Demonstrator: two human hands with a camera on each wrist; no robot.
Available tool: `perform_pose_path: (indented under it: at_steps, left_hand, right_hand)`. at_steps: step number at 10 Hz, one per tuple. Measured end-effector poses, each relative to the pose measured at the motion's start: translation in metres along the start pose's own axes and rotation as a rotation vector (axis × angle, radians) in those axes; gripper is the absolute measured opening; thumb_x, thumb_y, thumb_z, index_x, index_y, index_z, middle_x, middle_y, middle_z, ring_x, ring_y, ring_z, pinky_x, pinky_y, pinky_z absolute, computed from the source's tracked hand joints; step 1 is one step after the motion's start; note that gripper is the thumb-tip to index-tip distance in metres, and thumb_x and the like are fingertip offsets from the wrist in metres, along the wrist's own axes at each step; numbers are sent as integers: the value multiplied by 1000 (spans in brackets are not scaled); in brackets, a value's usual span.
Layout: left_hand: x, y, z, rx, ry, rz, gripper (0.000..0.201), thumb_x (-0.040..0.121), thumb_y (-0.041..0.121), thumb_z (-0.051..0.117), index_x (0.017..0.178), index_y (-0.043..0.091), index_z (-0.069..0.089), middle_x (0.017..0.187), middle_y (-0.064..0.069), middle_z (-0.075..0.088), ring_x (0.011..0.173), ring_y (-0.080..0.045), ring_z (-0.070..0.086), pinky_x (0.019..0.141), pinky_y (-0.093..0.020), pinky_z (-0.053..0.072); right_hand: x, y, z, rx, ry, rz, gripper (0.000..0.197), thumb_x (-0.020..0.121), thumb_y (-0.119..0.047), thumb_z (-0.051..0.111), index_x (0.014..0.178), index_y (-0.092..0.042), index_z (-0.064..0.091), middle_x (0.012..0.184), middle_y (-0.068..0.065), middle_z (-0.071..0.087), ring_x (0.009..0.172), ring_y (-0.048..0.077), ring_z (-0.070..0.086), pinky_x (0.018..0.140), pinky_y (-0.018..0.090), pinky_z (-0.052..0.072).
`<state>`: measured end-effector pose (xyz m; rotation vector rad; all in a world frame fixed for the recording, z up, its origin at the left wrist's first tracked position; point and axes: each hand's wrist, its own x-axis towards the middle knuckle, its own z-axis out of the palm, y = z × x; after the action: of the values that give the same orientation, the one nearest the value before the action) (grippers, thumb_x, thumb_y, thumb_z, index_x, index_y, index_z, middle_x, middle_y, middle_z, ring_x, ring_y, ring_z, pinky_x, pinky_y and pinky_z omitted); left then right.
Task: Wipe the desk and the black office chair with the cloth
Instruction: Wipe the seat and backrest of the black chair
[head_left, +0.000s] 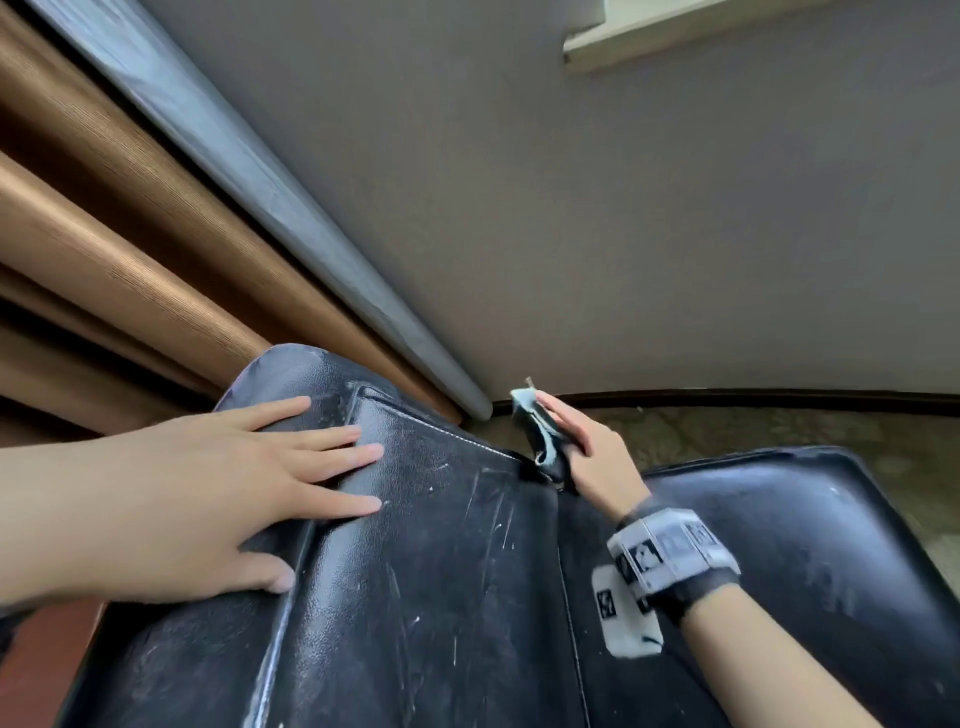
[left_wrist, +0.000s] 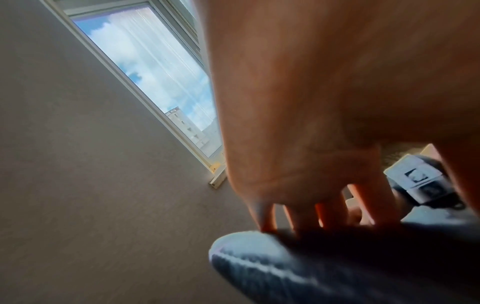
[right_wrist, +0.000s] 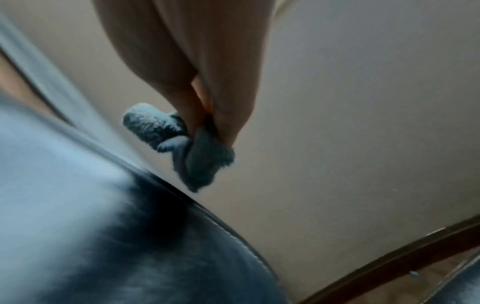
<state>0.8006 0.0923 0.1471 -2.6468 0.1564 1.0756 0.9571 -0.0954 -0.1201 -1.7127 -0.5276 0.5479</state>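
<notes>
My left hand (head_left: 218, 483) lies flat, fingers spread, steadying the black office chair (head_left: 426, 561) backrest at 9 o'clock, while my right hand (head_left: 592, 457) pinches the cloth (head_left: 537, 426) at its 1 o'clock corner; chair scuffs remain, counter unseen.
</notes>
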Motion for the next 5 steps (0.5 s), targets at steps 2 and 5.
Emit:
perform_pose_path:
  at_steps: [2, 5]
  left_hand:
    - [-25, 2, 12, 151, 5, 29, 55, 74, 63, 46, 126, 47, 53, 139, 16, 50, 137, -1, 25, 109, -42, 16]
    - [-31, 26, -18, 263, -174, 54, 74, 57, 75, -10, 130, 64, -11, 148, 26, -27, 111, 6, -49, 96, -27, -33]
  right_hand:
    - [-53, 3, 27, 182, 217, 46, 59, 81, 19, 37, 127, -14, 57, 123, -5, 60, 113, -6, 54, 106, 13, 35]
    - [-79, -43, 8, 433, 262, 83, 48, 73, 27, 37, 79, -9, 68, 79, 3, 69, 73, 6, 63, 74, 17, 50]
